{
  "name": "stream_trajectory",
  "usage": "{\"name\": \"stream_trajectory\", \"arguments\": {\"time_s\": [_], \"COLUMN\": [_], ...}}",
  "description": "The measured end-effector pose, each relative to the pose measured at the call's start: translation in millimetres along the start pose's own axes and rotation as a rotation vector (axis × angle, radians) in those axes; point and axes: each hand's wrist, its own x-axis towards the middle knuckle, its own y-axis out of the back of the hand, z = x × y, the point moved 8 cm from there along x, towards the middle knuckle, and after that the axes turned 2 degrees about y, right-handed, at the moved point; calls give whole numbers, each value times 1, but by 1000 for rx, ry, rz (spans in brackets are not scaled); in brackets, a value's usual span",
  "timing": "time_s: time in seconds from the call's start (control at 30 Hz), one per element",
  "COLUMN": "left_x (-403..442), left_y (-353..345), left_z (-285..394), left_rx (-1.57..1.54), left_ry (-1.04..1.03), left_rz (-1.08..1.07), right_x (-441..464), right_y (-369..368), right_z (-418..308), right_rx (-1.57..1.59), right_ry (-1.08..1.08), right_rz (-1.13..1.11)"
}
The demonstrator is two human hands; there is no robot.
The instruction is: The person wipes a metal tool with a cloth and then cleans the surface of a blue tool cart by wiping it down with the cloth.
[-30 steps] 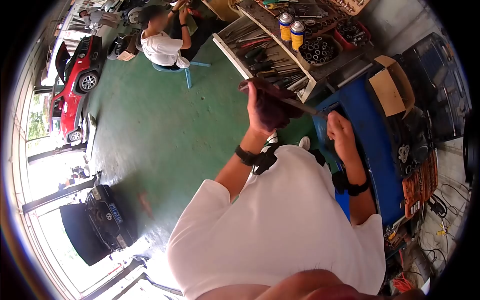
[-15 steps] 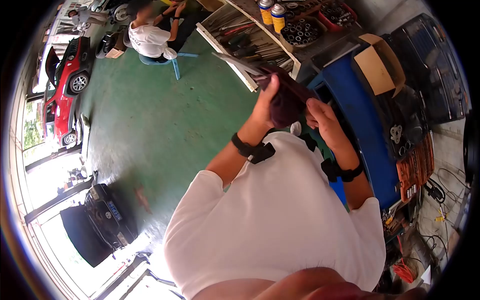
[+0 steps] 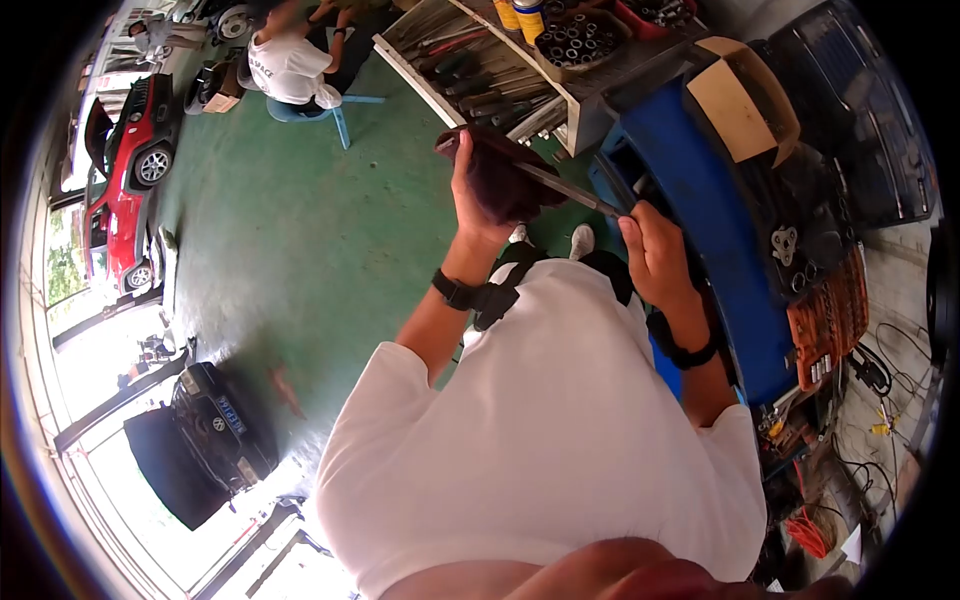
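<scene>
A dark maroon cloth (image 3: 495,180) is bunched in my left hand (image 3: 470,205), the thumb up along its near side. My right hand (image 3: 655,255) grips one end of a long, slim metal tool (image 3: 580,192); its exact kind cannot be made out. The tool's far end runs into the cloth and is hidden there. Both hands are raised in front of my body, beside an open drawer (image 3: 480,80) of long tools and a blue cabinet (image 3: 690,190).
Sockets fill a tray (image 3: 580,45) near spray cans (image 3: 528,20). On the blue cabinet stand an open cardboard box (image 3: 735,110) and an orange socket case (image 3: 830,320). A seated person (image 3: 290,65) is on a blue stool (image 3: 342,125). A red car (image 3: 125,190) stands far left.
The tool's length that stuck out beyond the cloth on the left no longer shows. Its shaft now spans between my hands, which have moved apart, the right one lower.
</scene>
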Motion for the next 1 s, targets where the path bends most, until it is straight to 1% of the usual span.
{"name": "stream_trajectory", "arguments": {"time_s": [0.03, 0.1, 0.13, 0.2, 0.23, 0.3, 0.33, 0.37, 0.4, 0.43, 0.47, 0.53, 0.57, 0.63, 0.67, 0.73, 0.77, 0.83, 0.87, 0.93, 0.97, 1.0], "left_x": [0, 2, 3, 4, 3, -3, -3, -2, -1, 1, 6, 8, 8, 12, 10, 12, 14, 18, 19, 22, 29, 33], "left_y": [-5, -5, -4, 6, 5, -3, -10, -12, -19, -27, -30, -59, -58, -38, -38, -24, -22, -38, -35, 2, 9, 10], "left_z": [-12, -29, -37, -47, -49, -53, -51, -51, -50, -48, -43, -24, -22, -20, -18, -18, -17, -12, -17, -35, -35, -27], "left_rx": [-35, -84, -88, -78, -34, 6, 43, 42, 37, 33, 33, 20, 18, -149, -152, -92, -95, 111, 109, 408, 344, 342], "left_ry": [61, 13, 11, 16, -1, -10, -27, -25, -14, -5, -6, -133, -133, -88, -88, -59, -54, -148, -148, -13, 42, 46], "left_rz": [-57, 0, 2, 85, 72, 76, 67, 66, -22, -111, -110, -433, -434, -228, -227, -29, -28, -264, -264, 99, 90, 89], "right_x": [-4, -13, -18, -35, -36, -47, -44, -43, -46, -47, -48, -52, -53, -53, -53, -43, -41, -25, -17, -2, -1, 2], "right_y": [1, -1, -4, -16, -16, -29, -25, -24, -24, -22, -22, -31, -36, -51, -56, -61, -65, -62, -69, -73, -81, -83], "right_z": [2, 23, 30, 62, 66, 84, 90, 92, 93, 92, 94, 89, 87, 79, 78, 75, 72, 61, 52, 43, 51, 49], "right_rx": [-5, 92, 91, 418, 423, 983, 983, 1043, 1103, 1091, 1092, 1157, 1155, 1297, 1296, 1177, 1176, 995, 992, 884, 859, 856], "right_ry": [-3, -163, -162, -434, -438, -746, -746, -749, -754, -738, -738, -721, -721, -705, -707, -639, -643, -641, -642, -615, -600, -603], "right_rz": [-5, -32, -37, -54, -53, -29, -27, -86, -147, -203, -204, -300, -300, -278, -277, -258, -255, -120, -121, -11, -6, -4]}}
